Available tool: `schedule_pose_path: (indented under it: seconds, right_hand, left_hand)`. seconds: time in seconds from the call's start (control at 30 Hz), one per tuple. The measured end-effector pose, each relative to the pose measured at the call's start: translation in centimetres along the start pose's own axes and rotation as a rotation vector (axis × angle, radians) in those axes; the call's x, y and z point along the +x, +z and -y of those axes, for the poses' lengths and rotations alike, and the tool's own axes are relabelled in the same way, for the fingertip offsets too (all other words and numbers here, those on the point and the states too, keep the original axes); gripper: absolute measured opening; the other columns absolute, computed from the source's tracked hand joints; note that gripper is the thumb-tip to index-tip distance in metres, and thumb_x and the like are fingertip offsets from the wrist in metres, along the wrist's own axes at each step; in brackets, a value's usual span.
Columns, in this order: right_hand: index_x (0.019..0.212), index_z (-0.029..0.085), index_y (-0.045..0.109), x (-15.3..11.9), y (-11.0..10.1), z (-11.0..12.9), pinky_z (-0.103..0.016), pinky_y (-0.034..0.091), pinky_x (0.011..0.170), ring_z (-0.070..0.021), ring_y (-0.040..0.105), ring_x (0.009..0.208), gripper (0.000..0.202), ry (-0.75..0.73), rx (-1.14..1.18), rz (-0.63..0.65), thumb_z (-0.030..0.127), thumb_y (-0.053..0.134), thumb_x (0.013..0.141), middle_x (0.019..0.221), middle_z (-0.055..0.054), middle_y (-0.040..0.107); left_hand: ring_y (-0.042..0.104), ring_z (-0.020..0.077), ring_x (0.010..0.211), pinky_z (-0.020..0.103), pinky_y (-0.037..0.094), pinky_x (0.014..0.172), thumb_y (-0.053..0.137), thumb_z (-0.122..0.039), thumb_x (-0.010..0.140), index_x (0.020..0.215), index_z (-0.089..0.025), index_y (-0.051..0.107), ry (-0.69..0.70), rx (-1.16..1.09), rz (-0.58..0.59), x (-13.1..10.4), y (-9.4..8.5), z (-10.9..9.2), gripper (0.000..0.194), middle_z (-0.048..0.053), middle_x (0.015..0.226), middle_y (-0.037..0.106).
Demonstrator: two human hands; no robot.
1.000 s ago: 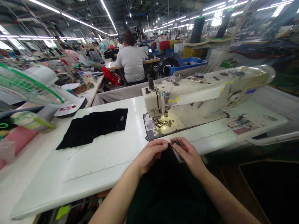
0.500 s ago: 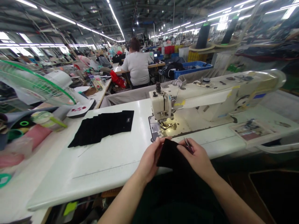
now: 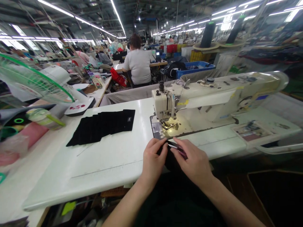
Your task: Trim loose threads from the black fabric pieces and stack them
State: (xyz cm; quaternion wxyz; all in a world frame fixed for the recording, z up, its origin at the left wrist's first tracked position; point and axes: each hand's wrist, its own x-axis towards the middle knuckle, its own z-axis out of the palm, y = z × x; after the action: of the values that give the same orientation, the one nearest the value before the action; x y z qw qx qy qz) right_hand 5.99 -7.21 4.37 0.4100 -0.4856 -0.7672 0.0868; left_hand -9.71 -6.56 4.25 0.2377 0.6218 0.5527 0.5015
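My left hand (image 3: pixel 152 159) pinches the edge of a black fabric piece (image 3: pixel 172 162) in front of the sewing machine (image 3: pixel 163 102). Closed around thread snips (image 3: pixel 181 151), my right hand (image 3: pixel 194 159) has their pale blades pointing left at the fabric's top edge, close to my left fingertips. Whether the blades touch cloth or thread, I cannot tell. The lower part of the fabric merges with dark clothing below. On the left half of the white table (image 3: pixel 113 164) lies an overlapping row of black fabric pieces (image 3: pixel 101 127), the rightmost with a small label.
A fan with a green-rimmed guard (image 3: pixel 35 78) stands at the left, near a lidded cup (image 3: pixel 40 118). A parts tray (image 3: pixel 252 131) is set into the table at right. Beyond the machine are a blue crate (image 3: pixel 196 67) and a seated person (image 3: pixel 138 64).
My hands have come closer together at the fabric's top edge. The snips have swung from pointing up to pointing left at the cloth, and the fabric's broad face is less visible.
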Motion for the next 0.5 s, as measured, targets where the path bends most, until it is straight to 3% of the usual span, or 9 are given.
schedule_pose_path:
  seconds: [0.2, 0.5]
  right_hand:
    - [0.113, 0.02, 0.067, 0.12, 0.75, 0.92, -0.031, 0.053, 0.081, -0.0206, 0.069, 0.088, 0.024, -0.043, -0.028, -0.058, 0.025, 0.05, 0.097, 0.098, -0.009, 0.073]
    - [0.109, 0.018, 0.068, 0.13, 0.86, 0.74, -0.03, 0.052, 0.082, -0.0194, 0.069, 0.086, 0.023, -0.072, -0.094, -0.044, 0.022, 0.048, 0.099, 0.097, -0.009, 0.073]
  left_hand:
    - [0.06, 0.0165, 0.075, 0.027, 0.05, 0.071, 0.055, -0.023, 0.091, 0.108, -0.021, 0.072, 0.124, 0.151, 0.036, -0.38, 0.22, 0.36, 0.025, 0.005, 0.081, 0.061]
    - [0.06, 0.0182, 0.076, 0.03, 0.05, 0.072, 0.052, -0.022, 0.092, 0.109, -0.017, 0.071, 0.182, 0.231, 0.051, -0.51, 0.48, 0.69, 0.026, 0.007, 0.083, 0.063]
